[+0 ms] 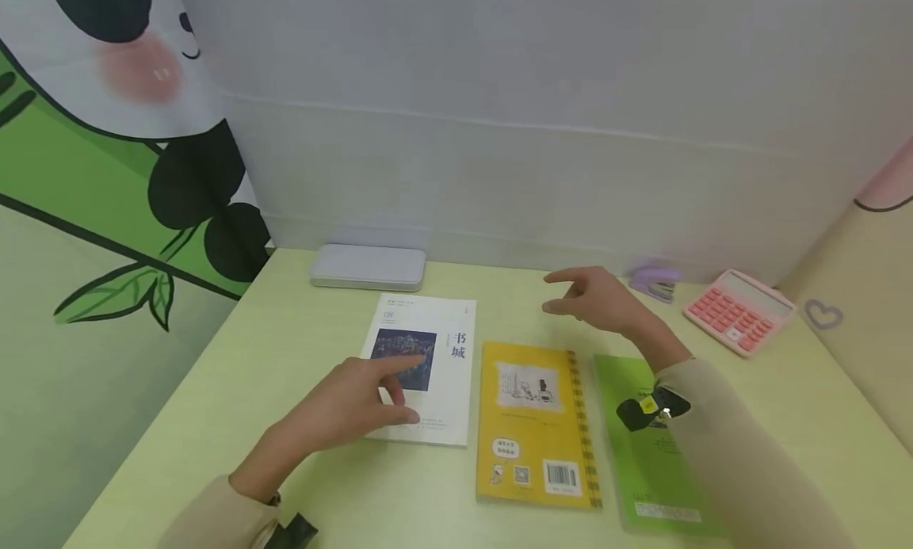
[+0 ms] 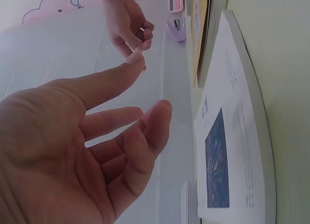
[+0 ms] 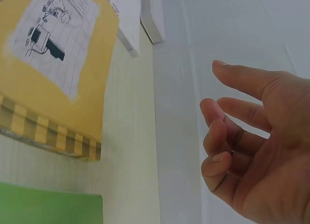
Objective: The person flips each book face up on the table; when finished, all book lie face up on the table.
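Note:
My left hand (image 1: 353, 402) hovers over the lower left of a white book (image 1: 452, 406) with a dark blue picture on its cover. Its fingers are loosely bent, and the left wrist view shows nothing between thumb and fingertips. My right hand (image 1: 595, 299) is in the air beyond a yellow spiral-bound notebook (image 1: 528, 422), its thumb apart from the loosely bent fingers and holding nothing. A green book (image 1: 642, 470) lies right of the notebook, partly covered by my right forearm. All three lie flat side by side.
A pale flat case (image 1: 368, 266) lies against the back wall at the left. A purple stapler (image 1: 655, 281) and a pink calculator (image 1: 738, 311) are at the back right. White sheeting (image 1: 499, 177) rises behind the table (image 1: 214, 422).

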A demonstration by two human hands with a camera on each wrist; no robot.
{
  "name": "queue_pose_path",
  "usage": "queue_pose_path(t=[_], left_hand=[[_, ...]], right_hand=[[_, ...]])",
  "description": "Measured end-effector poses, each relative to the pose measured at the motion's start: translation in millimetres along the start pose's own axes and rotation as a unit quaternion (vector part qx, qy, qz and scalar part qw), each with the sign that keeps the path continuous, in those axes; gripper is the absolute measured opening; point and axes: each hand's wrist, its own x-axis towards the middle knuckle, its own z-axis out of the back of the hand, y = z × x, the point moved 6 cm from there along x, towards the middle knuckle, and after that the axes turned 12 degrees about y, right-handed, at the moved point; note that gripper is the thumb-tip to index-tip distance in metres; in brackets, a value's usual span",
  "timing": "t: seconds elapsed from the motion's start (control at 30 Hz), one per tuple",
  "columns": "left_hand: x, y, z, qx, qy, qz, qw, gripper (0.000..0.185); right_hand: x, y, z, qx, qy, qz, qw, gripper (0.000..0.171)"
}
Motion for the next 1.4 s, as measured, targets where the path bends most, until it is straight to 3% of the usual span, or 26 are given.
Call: queue_pose_path(t=[0.3,0.6,0.9,1.1,1.3,1.4], left_hand=[[21.3,-25.7,-27.9,-0.014,0.036,-0.056,0.9977,0.073],[38.5,-38.9,-56.9,-0.001,0.078,-0.056,0.9954,0.081],[46.7,-46.8,-77.8,-0.009,0.104,-0.046,0.9935,0.092],[47.3,-47.3,-84.5,0.012,0.105,-0.037,0.9937,0.103],[48.1,-47.4,-88.8,0.019,0.1,-0.058,0.9932,0.065],[48.6,-47.7,-90.6,0.018,0.101,-0.063,0.9928,0.062]], right_hand=[[-34,-36,1,0.029,-0.014,-0.004,0.999,0.053],[-38,-74,-27,0.126,-0.005,-0.019,0.992,0.048],[-36,-87,-44,0.152,0.0,-0.033,0.988,0.044],[-35,-87,-46,0.136,-0.006,-0.045,0.99,0.04],[-33,-86,-50,0.128,-0.012,-0.069,0.989,0.039],[-33,-86,-52,0.124,-0.014,-0.076,0.989,0.041]])
